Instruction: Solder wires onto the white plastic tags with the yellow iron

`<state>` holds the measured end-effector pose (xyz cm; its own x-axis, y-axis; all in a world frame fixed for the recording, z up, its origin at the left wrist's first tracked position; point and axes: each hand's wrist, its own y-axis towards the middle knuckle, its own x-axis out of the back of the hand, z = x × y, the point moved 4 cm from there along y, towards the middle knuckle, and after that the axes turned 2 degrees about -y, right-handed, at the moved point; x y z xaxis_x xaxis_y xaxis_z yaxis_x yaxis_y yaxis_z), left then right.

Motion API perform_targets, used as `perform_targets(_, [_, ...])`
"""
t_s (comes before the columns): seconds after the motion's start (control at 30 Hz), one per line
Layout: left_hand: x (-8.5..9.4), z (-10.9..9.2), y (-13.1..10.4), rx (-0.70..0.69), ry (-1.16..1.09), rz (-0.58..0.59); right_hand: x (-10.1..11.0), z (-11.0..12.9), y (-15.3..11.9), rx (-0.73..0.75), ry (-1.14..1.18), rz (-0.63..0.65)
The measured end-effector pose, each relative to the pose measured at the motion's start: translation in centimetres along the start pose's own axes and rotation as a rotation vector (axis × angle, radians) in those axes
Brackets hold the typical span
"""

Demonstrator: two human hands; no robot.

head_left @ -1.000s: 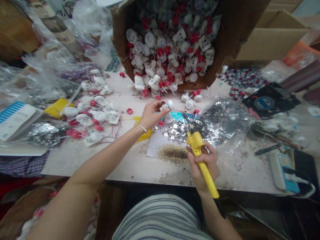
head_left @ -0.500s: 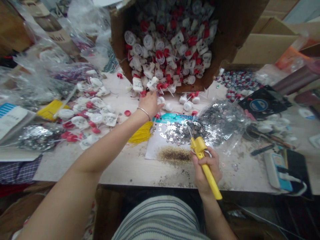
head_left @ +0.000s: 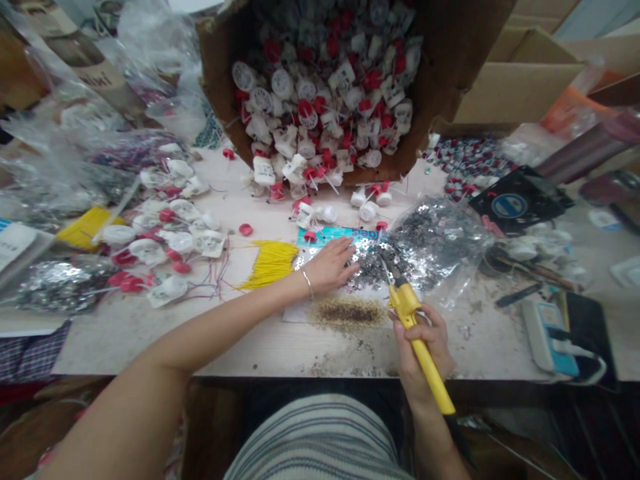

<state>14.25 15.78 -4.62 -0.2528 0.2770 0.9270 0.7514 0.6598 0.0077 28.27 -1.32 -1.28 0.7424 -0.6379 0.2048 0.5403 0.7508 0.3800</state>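
My left hand, with a bracelet at the wrist, is over the left side of a pile of small shiny metal pieces on a white and turquoise sheet. Its fingers are stretched out and nothing shows in them. My right hand grips a yellow soldering gun, its metal tip pointing up and left at the pile's edge. Beneath the pile lies a brown burnt patch. A bundle of yellow wires lies left of my left hand. Beyond it are a few white and red plastic parts.
A tilted cardboard box full of white and red parts stands at the back. More such parts lie at left, near a bag of metal pieces. At right are a plastic bag and a power strip.
My left hand has come back from the parts in front of the box to the metal pieces on the sheet. The right hand still holds the soldering gun. The view has shifted slightly.
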Motion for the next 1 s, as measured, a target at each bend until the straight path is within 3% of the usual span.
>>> perform_targets(0.17, [0.2, -1.3, -4.0, -0.118, -0.114, 0.003, 0.5, -0.2, 0.0, -0.010, -0.026, 0.013])
perform_targets(0.27, [1.7, -1.1, -4.7, -0.131, -0.163, -0.120, 0.7, 0.0, 0.1, 0.003, -0.026, 0.000])
perform_targets(0.33, [3.6, -0.1, -4.3, -0.099, -0.172, -0.265, 0.7, 0.2, 0.1, 0.026, -0.026, -0.009])
perform_targets(0.43, [6.7, 3.1, -2.4, 0.076, -0.083, -0.427, 0.7, 0.1, 0.0, 0.021, -0.021, 0.015])
perform_targets(0.5, [8.1, 5.3, -0.5, 0.195, 0.035, -0.404, 0.4, 0.1, -0.2, 0.013, -0.050, 0.063])
perform_targets(0.57, [8.7, 6.6, 1.6, 0.207, 0.127, -0.313, 0.0, 0.3, -0.3, 0.045, -0.078, 0.107])
perform_targets(0.67, [8.1, 6.8, 4.1, 0.119, 0.209, -0.183, -0.4, 0.7, -0.4, 0.091, -0.066, 0.134])
perform_targets(0.77, [7.2, 6.9, 5.4, 0.138, 0.208, -0.122, -0.1, 0.9, -0.4, 0.071, -0.042, 0.114])
perform_targets(0.83, [7.5, 7.4, 5.5, 0.166, 0.074, -0.214, 0.4, 0.9, -0.3, 0.047, -0.052, 0.079])
perform_targets(1.0, [10.6, 10.7, 4.3, 0.202, -0.511, -0.699, 1.3, 0.4, -0.2, 0.003, -0.074, 0.038])
